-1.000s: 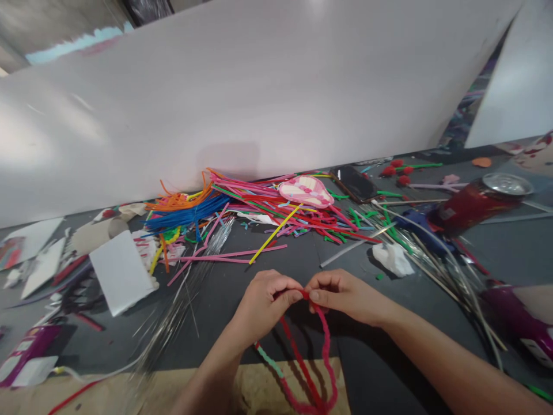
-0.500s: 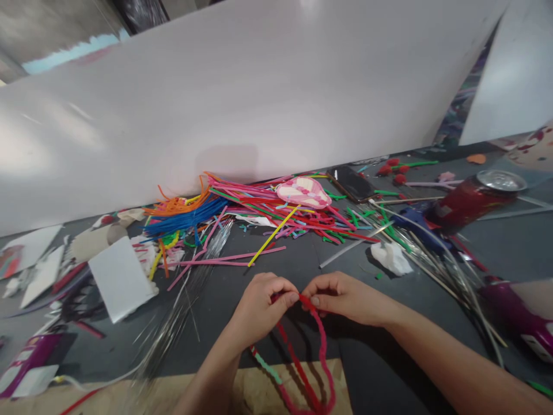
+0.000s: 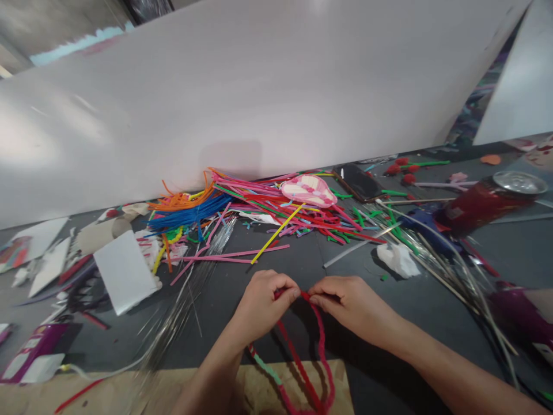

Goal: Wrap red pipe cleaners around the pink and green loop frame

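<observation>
Together, left hand (image 3: 263, 302) and right hand (image 3: 354, 305) each pinch-grip one red pipe-cleaner loop (image 3: 317, 351).

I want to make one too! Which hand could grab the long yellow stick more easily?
Probably the left hand: the long yellow pipe-cleaner stick lies just beyond it. Both hands pinch the red fuzzy pipe-cleaner loop; the right hand sits farther.

I see a red fuzzy pipe cleaner (image 3: 322, 346) pinched at its top between both thumbs and forefingers; below the grip it hangs in a long narrow loop, with a straighter red strand running down alongside
</observation>
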Tool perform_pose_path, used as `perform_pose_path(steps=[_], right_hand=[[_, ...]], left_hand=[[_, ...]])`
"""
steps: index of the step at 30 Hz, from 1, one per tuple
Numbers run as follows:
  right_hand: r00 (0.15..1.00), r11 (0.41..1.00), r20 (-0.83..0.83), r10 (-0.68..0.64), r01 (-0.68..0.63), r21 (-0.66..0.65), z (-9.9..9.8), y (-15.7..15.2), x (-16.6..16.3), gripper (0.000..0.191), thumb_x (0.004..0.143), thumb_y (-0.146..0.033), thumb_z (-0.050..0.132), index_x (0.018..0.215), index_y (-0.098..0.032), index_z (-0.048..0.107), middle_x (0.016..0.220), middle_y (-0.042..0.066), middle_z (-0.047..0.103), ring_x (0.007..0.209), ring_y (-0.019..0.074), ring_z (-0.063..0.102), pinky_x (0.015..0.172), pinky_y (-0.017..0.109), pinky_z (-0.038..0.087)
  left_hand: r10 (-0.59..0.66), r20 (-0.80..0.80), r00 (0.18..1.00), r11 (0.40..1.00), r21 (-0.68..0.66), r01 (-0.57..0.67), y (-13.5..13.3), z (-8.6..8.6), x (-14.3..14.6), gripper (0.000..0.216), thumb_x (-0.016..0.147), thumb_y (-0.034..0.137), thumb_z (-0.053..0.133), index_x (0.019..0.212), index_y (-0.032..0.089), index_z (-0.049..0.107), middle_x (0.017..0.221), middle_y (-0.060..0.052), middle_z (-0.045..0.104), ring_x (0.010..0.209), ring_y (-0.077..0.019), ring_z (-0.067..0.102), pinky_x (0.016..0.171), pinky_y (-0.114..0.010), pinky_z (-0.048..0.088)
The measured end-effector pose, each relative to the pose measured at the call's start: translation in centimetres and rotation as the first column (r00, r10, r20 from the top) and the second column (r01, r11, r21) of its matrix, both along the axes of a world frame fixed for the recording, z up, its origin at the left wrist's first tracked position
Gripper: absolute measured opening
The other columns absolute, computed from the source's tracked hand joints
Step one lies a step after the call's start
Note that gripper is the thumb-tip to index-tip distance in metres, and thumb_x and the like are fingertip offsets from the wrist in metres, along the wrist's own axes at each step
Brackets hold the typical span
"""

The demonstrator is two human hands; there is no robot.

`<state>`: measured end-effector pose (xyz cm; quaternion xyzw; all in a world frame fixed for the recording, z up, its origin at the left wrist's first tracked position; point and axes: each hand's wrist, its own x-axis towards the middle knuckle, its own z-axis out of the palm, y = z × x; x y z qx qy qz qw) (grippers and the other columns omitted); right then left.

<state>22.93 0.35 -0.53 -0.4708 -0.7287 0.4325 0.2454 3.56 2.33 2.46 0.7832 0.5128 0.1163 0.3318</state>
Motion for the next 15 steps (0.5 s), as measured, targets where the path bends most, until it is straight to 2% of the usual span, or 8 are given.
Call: perform_pose_path(steps=[4, 8, 12, 15], right_hand=[[1.000, 0.990, -0.019, -0.022, 0.019, -0.142, 0.20, 0.07, -0.04, 0.022, 0.085, -0.024, 0.048, 0.072, -0.020, 0.064, 0.061, -0.003, 0.061, 0.056, 0.0115, 0.053, 0.054, 0.021, 0.036], [0.997, 0.964, -0.072, -0.040, 0.019, -0.265, 0.29, 0.04, -0.16, 0.019, 0.083, -0.027, 0.050, 0.073, -0.019, 0.064, 0.061, -0.003, 0.059, 0.057, 0.0111, 0.050, 0.053, 0.021, 0.035], [0.995, 0.950, -0.088, -0.047, 0.017, -0.311, 0.23, -0.08, -0.32, 0.012, 0.074, -0.029, 0.061, 0.077, -0.018, 0.063, 0.064, -0.004, 0.058, 0.058, 0.0105, 0.048, 0.053, 0.020, 0.035], [0.993, 0.952, -0.102, -0.056, 0.022, -0.306, 0.10, -0.17, -0.40, 0.006, 0.074, -0.024, 0.060, 0.075, -0.018, 0.060, 0.063, -0.005, 0.056, 0.057, 0.0094, 0.046, 0.053, 0.020, 0.035]], left_hand=[[0.003, 0.009, 1.000, 1.000, -0.012, -0.003, 0.06, 0.02, 0.00, 0.018, 0.084, 0.027, 0.053, 0.076, 0.022, 0.068, 0.072, 0.001, 0.067, 0.074, -0.0151, 0.058, 0.072, -0.026, 0.039], [0.010, 0.020, 1.000, 1.000, -0.016, -0.010, 0.15, 0.00, -0.08, 0.018, 0.083, 0.026, 0.053, 0.075, 0.021, 0.068, 0.072, 0.001, 0.067, 0.073, -0.0150, 0.057, 0.072, -0.025, 0.039], [0.009, 0.011, 1.000, 1.000, -0.018, -0.009, 0.15, -0.04, -0.13, 0.017, 0.083, 0.026, 0.053, 0.075, 0.021, 0.068, 0.072, 0.000, 0.067, 0.073, -0.0150, 0.057, 0.071, -0.025, 0.039], [0.014, 0.006, 1.000, 1.000, -0.019, -0.014, 0.15, -0.03, -0.08, 0.018, 0.084, 0.027, 0.053, 0.075, 0.021, 0.068, 0.072, 0.000, 0.067, 0.073, -0.0149, 0.058, 0.072, -0.025, 0.039]])
